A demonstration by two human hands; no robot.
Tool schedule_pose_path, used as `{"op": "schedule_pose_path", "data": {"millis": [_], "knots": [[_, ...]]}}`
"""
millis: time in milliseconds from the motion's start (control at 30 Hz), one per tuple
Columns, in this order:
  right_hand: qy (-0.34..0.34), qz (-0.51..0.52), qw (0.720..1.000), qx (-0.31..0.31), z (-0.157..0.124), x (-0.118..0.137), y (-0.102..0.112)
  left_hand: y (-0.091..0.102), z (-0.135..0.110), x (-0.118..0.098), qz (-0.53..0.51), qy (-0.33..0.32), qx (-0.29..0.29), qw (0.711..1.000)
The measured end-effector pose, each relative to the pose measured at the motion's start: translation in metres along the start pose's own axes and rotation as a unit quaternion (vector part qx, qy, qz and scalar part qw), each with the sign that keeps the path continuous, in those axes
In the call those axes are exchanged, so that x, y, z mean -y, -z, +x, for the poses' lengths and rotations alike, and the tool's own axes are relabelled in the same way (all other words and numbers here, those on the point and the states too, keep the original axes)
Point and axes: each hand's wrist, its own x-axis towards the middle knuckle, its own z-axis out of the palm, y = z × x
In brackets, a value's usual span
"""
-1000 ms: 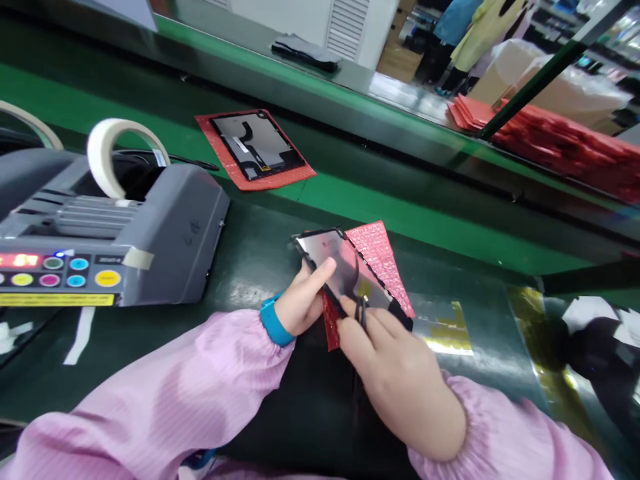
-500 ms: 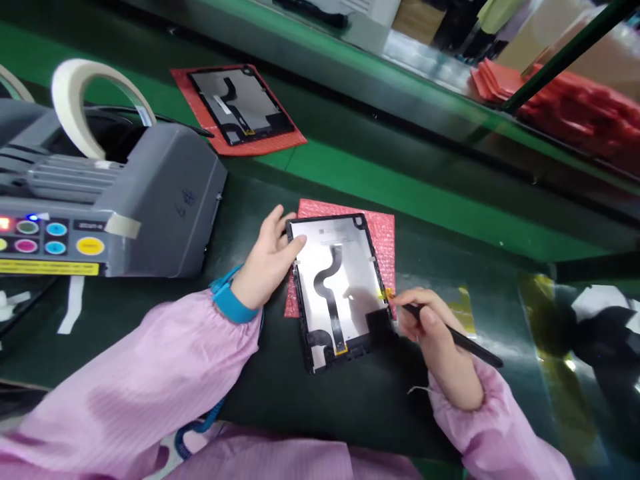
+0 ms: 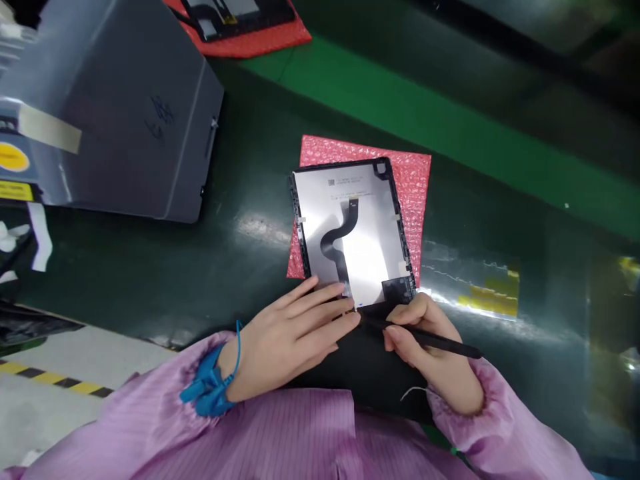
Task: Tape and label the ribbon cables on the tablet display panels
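A tablet display panel (image 3: 373, 247) lies back side up, its black S-shaped flex cable (image 3: 330, 243) running down toward its near edge. Beneath it is a pink bubble-wrap bag (image 3: 413, 200). My left hand (image 3: 300, 333) rests flat over the panel's near-left edge with fingers stretched out, covering the cable's lower end. Between the thumb and fingers of my right hand (image 3: 430, 340) is a pair of black tweezers (image 3: 445, 343), its tip at the near edge by my left fingertips. Whatever the tip touches is too small to make out.
A grey tape dispenser (image 3: 135, 120) stands at the left. Behind it, another display panel (image 3: 240, 17) lies on a red bubble-wrap bag (image 3: 270, 41). Yellow tape strips on clear film (image 3: 493, 297) lie at the right. My left wrist wears a blue strap (image 3: 213, 383).
My left hand has moved from the panel's left side to its near edge and flattened. My right hand has brought the tweezers from the right edge to the near edge. The view has tilted down.
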Motion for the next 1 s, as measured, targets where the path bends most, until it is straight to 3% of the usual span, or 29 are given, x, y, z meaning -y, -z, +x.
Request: {"op": "schedule_pose_path", "data": {"millis": [267,1000], "knots": [[0.053,-0.092,0.992,-0.069,-0.015,-0.008,-0.017,-0.01,-0.003,-0.003,0.01,0.025,0.018,0.999],[-0.003,-0.114,0.993,-0.037,-0.011,0.0,-0.02,-0.012,-0.005,-0.001,-0.04,0.027,0.017,0.999]]}}
